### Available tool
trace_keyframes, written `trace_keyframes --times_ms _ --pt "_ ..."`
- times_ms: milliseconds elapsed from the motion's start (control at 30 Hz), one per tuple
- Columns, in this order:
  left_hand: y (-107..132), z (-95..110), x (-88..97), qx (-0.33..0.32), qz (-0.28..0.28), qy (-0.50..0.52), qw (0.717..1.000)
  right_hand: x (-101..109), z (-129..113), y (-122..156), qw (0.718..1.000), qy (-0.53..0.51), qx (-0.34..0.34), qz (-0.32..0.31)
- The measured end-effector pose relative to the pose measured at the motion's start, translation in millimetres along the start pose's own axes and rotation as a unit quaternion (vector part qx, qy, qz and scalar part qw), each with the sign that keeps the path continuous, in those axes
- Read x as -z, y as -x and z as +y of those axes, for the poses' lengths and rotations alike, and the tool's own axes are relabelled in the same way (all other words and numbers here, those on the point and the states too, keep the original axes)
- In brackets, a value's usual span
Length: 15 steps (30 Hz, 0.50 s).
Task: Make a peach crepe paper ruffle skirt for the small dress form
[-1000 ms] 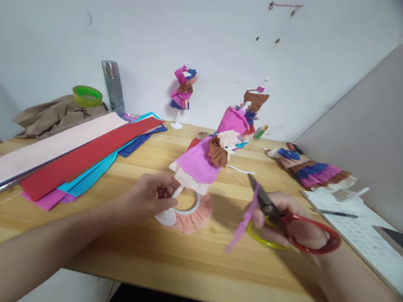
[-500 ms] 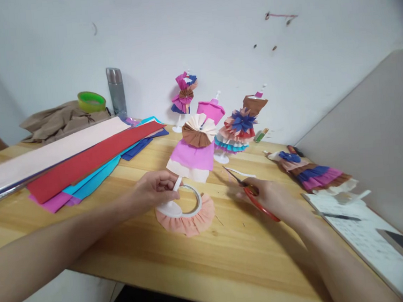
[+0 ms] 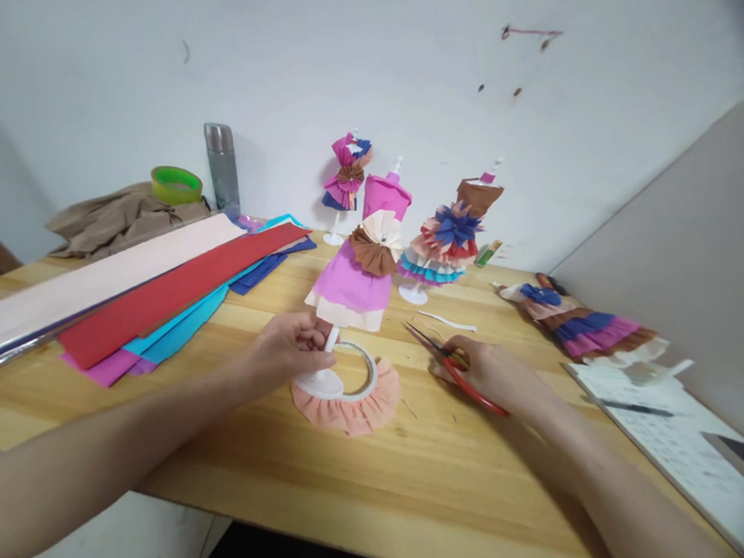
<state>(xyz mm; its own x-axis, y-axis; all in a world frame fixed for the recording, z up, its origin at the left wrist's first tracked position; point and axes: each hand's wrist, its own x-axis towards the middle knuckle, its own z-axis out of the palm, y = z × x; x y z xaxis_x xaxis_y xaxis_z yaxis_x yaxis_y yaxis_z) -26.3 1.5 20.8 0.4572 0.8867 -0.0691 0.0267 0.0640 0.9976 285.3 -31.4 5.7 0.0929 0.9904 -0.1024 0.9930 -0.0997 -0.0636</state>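
My left hand (image 3: 287,347) pinches the white stem of a small mannequin stand (image 3: 319,379) that carries a pink and cream crepe-paper dress (image 3: 352,281) with a brown and cream rosette. The stand's base sits inside a white tape ring (image 3: 358,376) edged with a peach ruffle (image 3: 351,411). My right hand (image 3: 490,373) rests low on the wooden table (image 3: 229,430), closed on red-handled scissors (image 3: 448,363) whose blades point left toward the stand.
Long crepe-paper sheets (image 3: 151,290) in cream, red, blue and pink lie at left. Behind stand two more dressed mannequins (image 3: 350,177) (image 3: 453,237), a metal flask (image 3: 222,166) and green tape (image 3: 176,183). A paper doll (image 3: 577,322) and printed sheet (image 3: 672,435) lie right.
My right hand dropped the purple paper strip it held up, came down to the table with the scissors. The pink dress went from tilted to upright on its stand.
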Motion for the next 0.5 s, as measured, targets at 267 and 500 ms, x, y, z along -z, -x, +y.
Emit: trace_keyframes --times_ms 267,500 --pt "-2.2 -2.6 1.1 -0.009 0.005 -0.007 1.000 1.4 0.5 2.3 0.980 -0.170 0.105 0.012" --pt "4.2 0.2 -3.7 -0.016 -0.036 -0.024 0.999 -1.4 -21.5 29.9 0.829 -0.477 0.291 0.001"
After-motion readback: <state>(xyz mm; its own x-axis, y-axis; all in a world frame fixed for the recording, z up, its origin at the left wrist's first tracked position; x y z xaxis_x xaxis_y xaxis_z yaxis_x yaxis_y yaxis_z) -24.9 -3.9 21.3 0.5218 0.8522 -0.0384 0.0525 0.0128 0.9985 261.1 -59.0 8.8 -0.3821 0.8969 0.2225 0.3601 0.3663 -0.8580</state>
